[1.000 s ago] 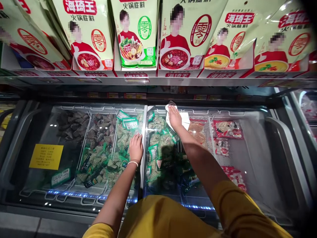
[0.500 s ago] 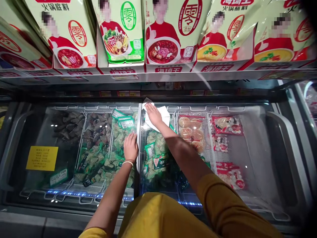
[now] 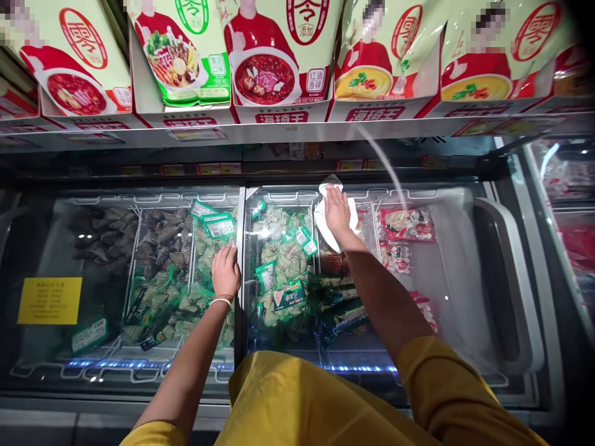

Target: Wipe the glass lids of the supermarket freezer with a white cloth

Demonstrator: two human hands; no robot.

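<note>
My right hand [image 3: 338,214] has a white wiping cloth [image 3: 325,228] under its palm and fingers, pressed against the freezer's glass lid toward its back edge. Part of the cloth sticks out beyond the fingertips. My left hand [image 3: 226,271] lies on the glass beside the middle frame bar [image 3: 240,248], fingers stretched out, holding nothing. Below the glass, bagged green-wrapped dumplings [image 3: 290,266] fill wire baskets on both sides of the bar. Red and white food packs [image 3: 407,224] lie farther right, and my right arm hides some of the goods.
Above the back of the freezer runs a shelf edge [image 3: 288,131] carrying several seasoning pouches [image 3: 264,74] in boxes. A yellow notice [image 3: 50,301] is on the left glass. A curved grey handle [image 3: 515,285] stands at the right end of the lid.
My right hand has slid to the right across the glass with the cloth. My left hand stays by the middle bar. The whole view has shifted slightly to the right.
</note>
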